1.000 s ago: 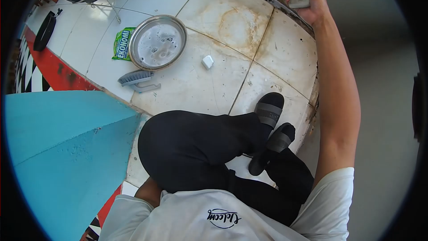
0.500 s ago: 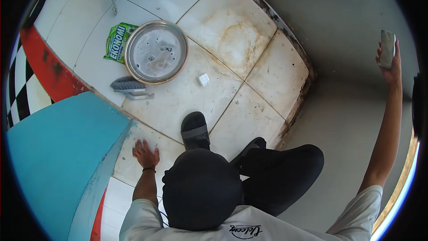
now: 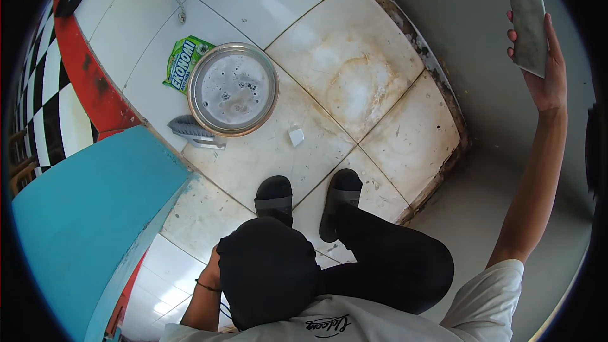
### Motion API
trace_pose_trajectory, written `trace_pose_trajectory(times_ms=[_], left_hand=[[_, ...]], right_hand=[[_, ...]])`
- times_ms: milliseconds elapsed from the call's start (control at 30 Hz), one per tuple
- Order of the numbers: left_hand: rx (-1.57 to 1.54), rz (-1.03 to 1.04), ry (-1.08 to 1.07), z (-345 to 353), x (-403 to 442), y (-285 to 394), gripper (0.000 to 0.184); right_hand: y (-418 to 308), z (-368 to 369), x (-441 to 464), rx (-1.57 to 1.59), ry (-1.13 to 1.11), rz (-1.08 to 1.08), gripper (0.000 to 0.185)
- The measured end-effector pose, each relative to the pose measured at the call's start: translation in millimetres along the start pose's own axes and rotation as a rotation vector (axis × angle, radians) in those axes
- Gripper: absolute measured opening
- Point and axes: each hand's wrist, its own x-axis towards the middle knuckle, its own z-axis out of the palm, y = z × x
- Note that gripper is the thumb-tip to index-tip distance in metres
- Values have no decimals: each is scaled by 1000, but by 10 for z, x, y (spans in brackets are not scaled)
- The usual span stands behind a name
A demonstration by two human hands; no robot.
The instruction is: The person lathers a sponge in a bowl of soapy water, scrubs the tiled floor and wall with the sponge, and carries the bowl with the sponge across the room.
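My right hand (image 3: 550,82) is raised at the right, its fingers wrapped around the edges of a flat grey phone (image 3: 531,28) in front of the grey wall. Down at my bent left knee (image 3: 269,272), my left hand (image 3: 213,270) is pressed against the knee's outer side. The knee hides most of its fingers, so their pose does not show. A dark band circles that wrist.
On the tiled floor stand a metal basin (image 3: 273,98) of sudsy water, a green Ekonomi packet (image 3: 183,63) and a grey-bristled brush (image 3: 193,130). A small white block (image 3: 296,136) lies before my sandals (image 3: 275,193). A blue ledge (image 3: 95,190) flanks the left.
My left hand has left the floor and come to my left knee. The right hand has moved higher with the phone. My right foot has shifted forward beside the left.
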Motion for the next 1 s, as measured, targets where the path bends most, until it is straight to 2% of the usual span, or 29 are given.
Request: trace_pose_trajectory(times_ms=[33, 67, 200, 300, 400, 433, 500, 533, 600, 700, 767, 800, 833, 900, 967, 1000], left_hand=[[-304, -71, -182, 510, -175, 927, 54], [-11, 226, -210, 812, -325, 1250, 61], [84, 3, 175, 473, -659, 234, 63], [27, -118, 384, 311, -895, -525, 65], [-77, -166, 521, 279, -1026, -856, 66], [-134, -104, 543, 293, -1039, -816, 66], [-248, 152, 516, 536, -1105, -435, 67], [-249, 450, 413, 1000, -1144, 206, 63], [432, 642, 604, 1473, -1297, 855, 54], [1509, 613, 314, 1744, -1324, 1479, 37], [1654, 418, -163, 1769, -1133, 1617, 30], [1685, 306, -423, 1798, -1011, 1659, 27], [1626, 73, -714, 1865, -848, 1767, 29], [1355, -50, -926, 1837, -545, 2076, 33], [858, -207, -668, 1576, -228, 2364, 38], [865, 18, -491, 1307, 87, 2322, 41]], right_hand=[[160, -30, -10, 28, 7, 16, 50], [337, -39, -66, 17, 80, 59, 51], [938, 139, 307, 115, 175, 124, 52], [1176, 501, 703, 186, 80, 141, 52], [1114, 1115, 893, 266, -52, 157, 54], [1109, 1312, 947, 268, -111, 165, 54], [1091, 1768, 1060, 267, -248, 177, 55], [1085, 2011, 1110, 267, -325, 187, 56], [1110, 2473, 1128, 278, -483, 224, 57], [1200, 3081, 1037, 353, -759, 313, 58], [1348, 3406, 961, 332, -810, 387, 59], [1360, 3489, 889, 307, -799, 392, 58], [1431, 3544, 801, 277, -782, 416, 58], [1576, 3545, 653, 162, -722, 392, 59], [1691, 3511, 528, -17, -647, 310, 63], [1705, 3473, 431, -128, -630, 269, 68]])
